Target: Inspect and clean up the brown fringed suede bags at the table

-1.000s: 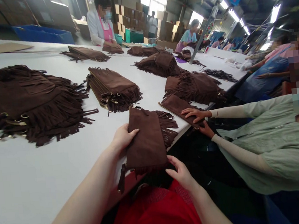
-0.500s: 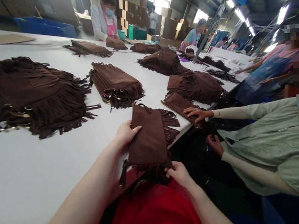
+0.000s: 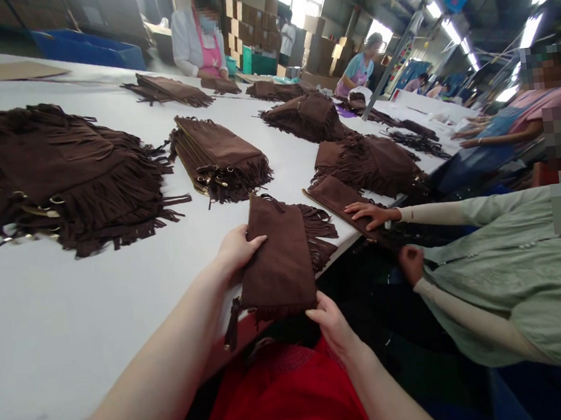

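Observation:
A brown suede fringed bag [image 3: 283, 256] lies at the near edge of the white table [image 3: 71, 312], its lower end hanging over the edge. My left hand [image 3: 237, 249] grips its left side, thumb on top. At the bag's lower right corner, by the fringe, my right hand [image 3: 330, 322] pinches the edge. Fringe spills off the bag's right side onto the table.
Stacks of the same brown fringed bags [image 3: 217, 156] cover the table, a big pile at the left [image 3: 66, 172]. A person in a green shirt [image 3: 518, 278] sits at my right, one hand [image 3: 371, 212] flat on another bag [image 3: 339, 197]. Other workers and cardboard boxes [image 3: 251, 26] are at the far end.
My right hand shifted along the bag's lower edge and now holds its corner. The neighbour's lower hand dropped away from the table edge. My left hand stayed put.

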A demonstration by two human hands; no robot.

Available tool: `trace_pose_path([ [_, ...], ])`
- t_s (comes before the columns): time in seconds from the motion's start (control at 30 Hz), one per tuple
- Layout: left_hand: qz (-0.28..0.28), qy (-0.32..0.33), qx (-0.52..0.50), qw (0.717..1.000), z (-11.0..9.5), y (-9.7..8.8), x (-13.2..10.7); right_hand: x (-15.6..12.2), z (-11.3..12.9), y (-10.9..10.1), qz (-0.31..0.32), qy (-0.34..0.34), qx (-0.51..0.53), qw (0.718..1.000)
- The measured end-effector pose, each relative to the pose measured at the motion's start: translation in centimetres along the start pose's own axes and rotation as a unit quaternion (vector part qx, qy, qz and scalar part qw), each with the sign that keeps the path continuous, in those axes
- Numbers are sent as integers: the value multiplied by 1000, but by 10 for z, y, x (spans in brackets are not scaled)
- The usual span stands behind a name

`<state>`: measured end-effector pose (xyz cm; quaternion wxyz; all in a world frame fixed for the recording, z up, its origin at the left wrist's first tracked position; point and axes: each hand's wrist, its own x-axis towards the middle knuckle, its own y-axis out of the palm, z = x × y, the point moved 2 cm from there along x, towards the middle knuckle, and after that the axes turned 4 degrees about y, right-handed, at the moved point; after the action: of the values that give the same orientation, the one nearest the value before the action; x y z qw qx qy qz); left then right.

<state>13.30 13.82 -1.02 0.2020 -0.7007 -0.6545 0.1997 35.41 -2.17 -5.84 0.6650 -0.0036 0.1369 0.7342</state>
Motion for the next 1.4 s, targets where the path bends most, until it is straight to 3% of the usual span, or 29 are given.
trace_pose_path([
  [0.1, -7, 0, -1, 1000, 0, 0, 0, 5, 0, 10, -39, 52, 26, 998],
  [0.3, -3, 1, 8, 1000, -1, -1, -1, 2, -11, 6, -41, 93, -83, 991],
  [0.57, 0, -2, 8, 1000, -3, -1, -1, -26, -69, -40, -45, 213, -255, 942],
  [0.63, 0, 1, 12, 1000, -3, -2, -1, -30, -70, -50, -69, 200, -270, 939],
  [0.7, -3, 0, 16, 1000, -3, -2, -1, -29, -56, -51, -109, 111, -267, 951],
  [0.8, -5, -5, 13, 1000, -3, -1, -1, -21, -25, -31, -99, -14, -177, 979],
  [0.87, -4, -5, 3, 1000, -2, -1, -1, -12, -10, -7, -32, -9, -55, 998],
  [0.93, -6, -4, 0, 1000, 0, 0, -1, -4, -4, 17, 3, 27, 66, 997],
  [1.03, -7, -3, 6, 1000, 1, -1, 0, 3, -7, 40, -41, 51, 157, 985],
  [1.13, -7, 1, 10, 1000, 1, -1, 0, 4, -13, 46, -70, 45, 160, 984],
  [1.4, -2, 0, 4, 1000, 5, 1, 4, 4, -10, 37, -93, 35, 108, 989],
])
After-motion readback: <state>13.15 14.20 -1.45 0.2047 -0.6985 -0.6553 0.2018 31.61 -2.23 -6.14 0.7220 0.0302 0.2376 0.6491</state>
